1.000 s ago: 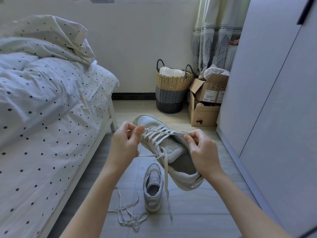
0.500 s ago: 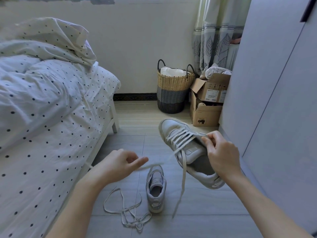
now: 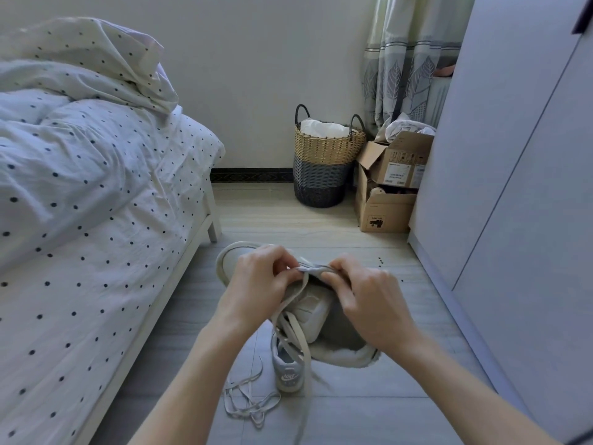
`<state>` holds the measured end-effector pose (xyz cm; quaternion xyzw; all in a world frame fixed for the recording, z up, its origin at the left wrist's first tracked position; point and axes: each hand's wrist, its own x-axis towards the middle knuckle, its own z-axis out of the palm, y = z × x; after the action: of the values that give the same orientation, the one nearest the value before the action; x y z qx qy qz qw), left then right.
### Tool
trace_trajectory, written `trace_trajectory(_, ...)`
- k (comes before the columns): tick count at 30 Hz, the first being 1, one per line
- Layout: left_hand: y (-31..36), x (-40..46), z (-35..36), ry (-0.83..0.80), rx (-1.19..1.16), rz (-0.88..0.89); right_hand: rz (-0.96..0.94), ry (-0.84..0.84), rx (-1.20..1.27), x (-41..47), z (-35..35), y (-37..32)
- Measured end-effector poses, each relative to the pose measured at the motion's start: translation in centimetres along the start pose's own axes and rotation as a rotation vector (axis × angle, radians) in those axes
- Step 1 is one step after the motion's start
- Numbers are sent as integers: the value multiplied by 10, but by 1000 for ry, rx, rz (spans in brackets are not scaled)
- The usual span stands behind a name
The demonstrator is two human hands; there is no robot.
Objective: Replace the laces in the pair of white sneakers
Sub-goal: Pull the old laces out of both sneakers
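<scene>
I hold one white sneaker in the air over the floor, toe pointing away from me. My left hand pinches its white lace near the upper eyelets. My right hand grips the shoe's upper edge beside the lace. The two lace ends hang down below the shoe. The second white sneaker stands on the floor underneath, heel toward me, partly hidden by the held shoe. A loose lace lies tangled on the floor to its left.
A bed with dotted bedding fills the left. A woven basket and open cardboard boxes stand by the far wall. A wardrobe runs along the right.
My left hand has come back up from a sideways pull and joined the right hand at the shoe. The held sneaker has shifted left and closer to me.
</scene>
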<state>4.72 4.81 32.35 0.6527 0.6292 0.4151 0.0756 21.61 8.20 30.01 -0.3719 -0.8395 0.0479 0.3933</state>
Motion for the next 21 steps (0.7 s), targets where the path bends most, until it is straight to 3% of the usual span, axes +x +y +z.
trace_trajectory(3,2,0,-2,56,-42,-81,12,-21,-24,6,-4,8)
trace_trajectory(6,-8,2,-15,98,-85,-239,184,-30,38,8,-10,26)
trace_trajectory(9,-17,-2,-25,-6,-69,-333,231,12,6,7,-13,34)
trace_trajectory(13,-24,-11,-15,-142,113,-133,138,29,-73,3,-14,30)
trace_trajectory(21,-6,-8,4,-209,115,101,-26,-90,2,-3,-6,15)
